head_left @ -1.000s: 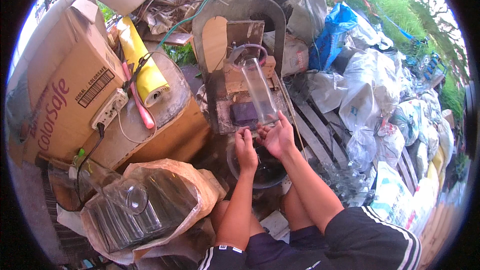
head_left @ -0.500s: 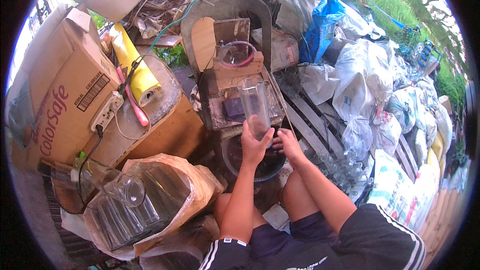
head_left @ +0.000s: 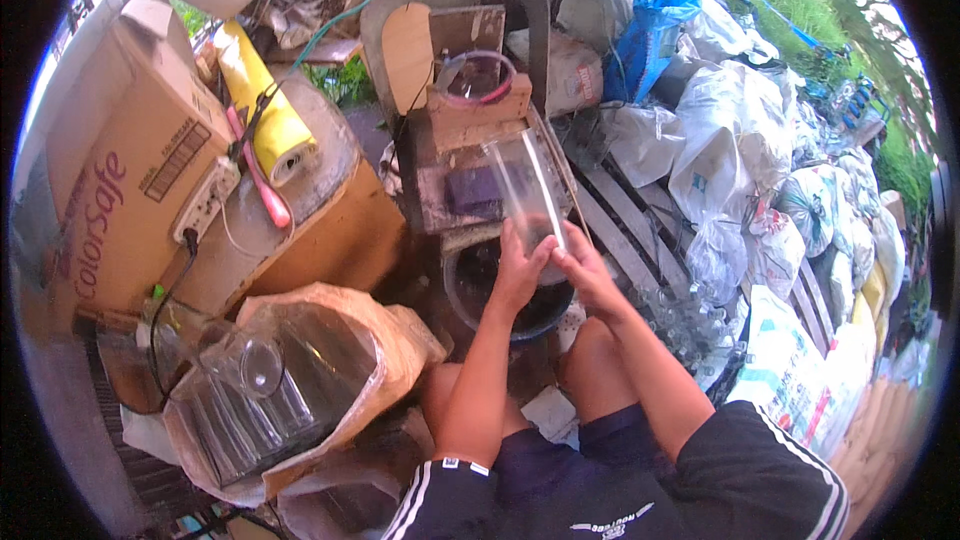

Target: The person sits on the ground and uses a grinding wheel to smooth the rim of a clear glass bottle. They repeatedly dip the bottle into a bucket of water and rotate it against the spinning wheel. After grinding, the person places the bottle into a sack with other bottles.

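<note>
Here, left hand (head_left: 519, 270), right hand (head_left: 590, 278), fingers (head_left: 546, 246) clamped on clear glass cylinder (head_left: 522, 178), far rim free, dark basin (head_left: 454, 292) edge below.

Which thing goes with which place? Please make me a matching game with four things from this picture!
Things:
1. Clear tube
2. Yellow roll
3. Blue bag
4. Dark round basin

Places:
A. Beside a pink stick, on the left
B. Underneath the hands, in front of the knees
C. Held by the left hand and the right hand
D. Next to white bags, toward the upper right

Right pairs: 1-C, 2-A, 3-D, 4-B
</note>
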Demonstrator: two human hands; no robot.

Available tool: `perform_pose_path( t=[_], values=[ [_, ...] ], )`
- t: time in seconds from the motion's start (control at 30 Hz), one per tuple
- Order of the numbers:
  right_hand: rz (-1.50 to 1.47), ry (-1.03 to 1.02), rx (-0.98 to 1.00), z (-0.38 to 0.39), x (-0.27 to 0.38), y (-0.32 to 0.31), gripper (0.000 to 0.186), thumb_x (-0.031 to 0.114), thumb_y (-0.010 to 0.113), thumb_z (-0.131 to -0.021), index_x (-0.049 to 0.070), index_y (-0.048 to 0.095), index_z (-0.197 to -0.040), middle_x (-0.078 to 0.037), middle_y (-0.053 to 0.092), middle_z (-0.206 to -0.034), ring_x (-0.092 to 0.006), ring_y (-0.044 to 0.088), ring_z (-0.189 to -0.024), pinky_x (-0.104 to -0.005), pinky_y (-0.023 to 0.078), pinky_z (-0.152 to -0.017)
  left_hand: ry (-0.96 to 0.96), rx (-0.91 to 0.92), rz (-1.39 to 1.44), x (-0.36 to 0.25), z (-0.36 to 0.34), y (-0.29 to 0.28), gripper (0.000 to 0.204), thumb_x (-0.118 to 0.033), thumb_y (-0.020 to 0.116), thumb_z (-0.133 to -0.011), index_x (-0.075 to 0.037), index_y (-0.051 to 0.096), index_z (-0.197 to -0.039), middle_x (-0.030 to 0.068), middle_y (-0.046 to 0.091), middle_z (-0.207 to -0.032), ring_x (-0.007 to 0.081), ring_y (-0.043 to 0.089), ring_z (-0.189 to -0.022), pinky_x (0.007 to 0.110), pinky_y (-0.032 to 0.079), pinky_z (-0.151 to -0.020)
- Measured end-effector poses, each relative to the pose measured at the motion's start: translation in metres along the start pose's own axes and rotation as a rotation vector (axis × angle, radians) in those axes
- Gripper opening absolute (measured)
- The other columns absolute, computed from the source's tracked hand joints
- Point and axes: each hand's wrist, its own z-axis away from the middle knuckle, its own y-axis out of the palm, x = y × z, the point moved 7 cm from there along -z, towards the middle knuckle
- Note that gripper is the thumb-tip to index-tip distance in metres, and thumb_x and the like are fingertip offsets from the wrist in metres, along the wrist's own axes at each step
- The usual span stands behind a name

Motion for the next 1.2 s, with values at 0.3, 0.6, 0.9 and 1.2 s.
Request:
perform_pose_path(
  t=[0.3,0.6,0.9,1.2],
  values=[
    [0.474,0.281,-0.180,0.089,-0.043,-0.029,0.080,0.047,0.080,-0.090,-0.001,0.052,-0.147,-0.016,0.072,-0.115,-0.0201,0.071,-0.093,-0.0364,0.057,-0.082,0.098,-0.736,-0.208,-0.027,0.028,-0.116,0.066,-0.056,0.025,-0.114,-0.006,0.055,-0.083,0.0010,0.045,-0.077,0.0146,0.042,-0.070,0.032,0.035,-0.066],
    [0.641,0.475,-0.310,0.049,-0.132,0.008,0.081,0.052,0.076,-0.085,-0.002,0.058,-0.142,-0.029,0.071,-0.124,-0.0407,0.070,-0.117,-0.0454,0.053,-0.101,0.193,-0.855,0.016,-0.030,0.035,-0.148,0.066,-0.057,0.023,-0.113,-0.007,0.058,-0.087,-0.0028,0.040,-0.071,0.0097,0.035,-0.065,0.026,0.026,-0.059],
    [0.352,0.657,-0.280,0.030,-0.184,0.040,0.078,0.047,0.078,-0.084,-0.006,0.060,-0.140,-0.023,0.074,-0.118,-0.0294,0.075,-0.099,-0.0384,0.060,-0.082,0.199,-0.831,-0.046,-0.037,0.033,-0.145,0.068,-0.061,0.022,-0.112,-0.008,0.058,-0.089,-0.0024,0.042,-0.073,0.0096,0.036,-0.066,0.025,0.026,-0.060],
    [0.407,0.663,-0.231,0.030,-0.180,0.043,0.081,0.048,0.078,-0.085,-0.006,0.058,-0.141,-0.024,0.074,-0.117,-0.0272,0.075,-0.090,-0.0391,0.060,-0.076,0.175,-0.818,-0.027,-0.031,0.030,-0.146,0.071,-0.065,0.021,-0.111,-0.009,0.059,-0.090,-0.0028,0.042,-0.073,0.0095,0.035,-0.066,0.025,0.027,-0.061]
  ],
)
